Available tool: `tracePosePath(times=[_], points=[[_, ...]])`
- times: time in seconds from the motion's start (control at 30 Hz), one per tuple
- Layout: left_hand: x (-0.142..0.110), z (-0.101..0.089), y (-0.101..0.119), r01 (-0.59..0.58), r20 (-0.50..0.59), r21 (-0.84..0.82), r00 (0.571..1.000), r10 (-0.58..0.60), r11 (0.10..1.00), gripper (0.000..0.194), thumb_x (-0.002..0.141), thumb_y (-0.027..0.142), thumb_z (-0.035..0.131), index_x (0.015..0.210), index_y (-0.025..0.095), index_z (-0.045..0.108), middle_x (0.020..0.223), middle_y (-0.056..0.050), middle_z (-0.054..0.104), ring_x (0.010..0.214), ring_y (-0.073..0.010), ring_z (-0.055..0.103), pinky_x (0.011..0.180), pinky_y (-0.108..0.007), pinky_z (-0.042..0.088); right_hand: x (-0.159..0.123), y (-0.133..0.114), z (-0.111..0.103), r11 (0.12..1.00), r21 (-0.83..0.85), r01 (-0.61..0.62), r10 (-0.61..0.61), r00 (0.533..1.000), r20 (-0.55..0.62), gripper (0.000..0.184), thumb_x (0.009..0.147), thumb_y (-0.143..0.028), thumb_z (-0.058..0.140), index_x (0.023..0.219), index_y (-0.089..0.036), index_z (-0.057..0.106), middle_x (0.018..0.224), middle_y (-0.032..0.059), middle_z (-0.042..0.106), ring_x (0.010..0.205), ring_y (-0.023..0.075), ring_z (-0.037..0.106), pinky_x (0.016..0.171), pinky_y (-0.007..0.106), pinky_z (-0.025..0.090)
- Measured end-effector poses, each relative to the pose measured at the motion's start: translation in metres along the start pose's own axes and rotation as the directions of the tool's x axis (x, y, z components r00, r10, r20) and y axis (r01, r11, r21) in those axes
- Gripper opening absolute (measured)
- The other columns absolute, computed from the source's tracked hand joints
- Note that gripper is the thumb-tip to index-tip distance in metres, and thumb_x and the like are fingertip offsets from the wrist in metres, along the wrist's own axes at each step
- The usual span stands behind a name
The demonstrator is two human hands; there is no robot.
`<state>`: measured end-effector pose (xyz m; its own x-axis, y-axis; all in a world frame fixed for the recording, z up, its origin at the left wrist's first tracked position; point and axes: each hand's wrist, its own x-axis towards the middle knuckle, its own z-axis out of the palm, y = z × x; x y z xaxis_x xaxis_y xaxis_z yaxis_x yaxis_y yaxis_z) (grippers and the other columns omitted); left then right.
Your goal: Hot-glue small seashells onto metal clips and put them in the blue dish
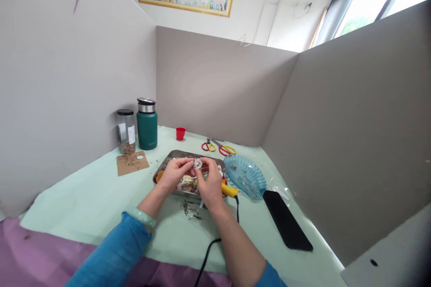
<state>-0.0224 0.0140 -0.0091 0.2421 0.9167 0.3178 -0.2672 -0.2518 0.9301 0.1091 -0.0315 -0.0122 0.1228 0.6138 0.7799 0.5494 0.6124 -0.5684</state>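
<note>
Two fingertip grips are closed: left hand at nine o'clock, right hand at three, together pinching a small clear piece above the metal tray, presumably so the tray catches anything dropped.

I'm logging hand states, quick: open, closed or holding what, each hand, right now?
Left hand: closed, fingertips holding the small clear piece.
Right hand: closed, pinching the same piece from the other side.

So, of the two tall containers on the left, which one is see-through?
The black-lidded jar: brown contents show through its wall, while the green bottle beside it is opaque.
</note>
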Motion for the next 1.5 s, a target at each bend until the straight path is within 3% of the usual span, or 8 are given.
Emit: tracePosePath(times=[0.3,0.67,1.5], points=[[-0.0017,0.0031,0.0048,0.001,-0.032,0.058,1.000,0.000,0.998,0.029,0.067,0.036,0.072,0.084,0.012,0.073,0.059,-0.002,0.065,0.056,-0.0137,0.059,0.060,-0.025,0.049,0.0001,0.0017,0.0005,1.000,-0.009,0.008,-0.008,1.000,0.003,0.026,0.080,-0.014,0.054,0.106,-0.018,0.055,0.101,0.0082,0.061,0.091,0.0212,0.057,0.083,0.035,0.047],[-0.0024,0.0042,0.0052,-0.026,-0.037,0.062,0.999,0.028,0.998,0.032,0.068,0.039,0.072,0.086,0.012,0.073,0.070,-0.004,0.068,0.057,-0.0133,0.058,0.059,-0.025,0.049,-0.0008,0.0022,0.0010,1.000,-0.006,0.008,-0.008,1.000,-0.005,0.027,0.080,-0.014,0.053,0.107,-0.018,0.054,0.101,0.0084,0.061,0.089,0.0214,0.057,0.081,0.036,0.047],[-0.0037,0.0073,0.0073,-0.037,-0.066,0.099,0.997,0.043,0.994,0.034,0.067,0.043,0.070,0.082,0.013,0.073,0.070,-0.004,0.068,0.056,-0.0135,0.058,0.058,-0.025,0.049,-0.0007,0.0018,0.0012,1.000,-0.012,-0.007,0.007,1.000,-0.001,0.027,0.080,-0.015,0.054,0.107,-0.019,0.055,0.100,0.0080,0.061,0.090,0.0212,0.058,0.081,0.035,0.048]])
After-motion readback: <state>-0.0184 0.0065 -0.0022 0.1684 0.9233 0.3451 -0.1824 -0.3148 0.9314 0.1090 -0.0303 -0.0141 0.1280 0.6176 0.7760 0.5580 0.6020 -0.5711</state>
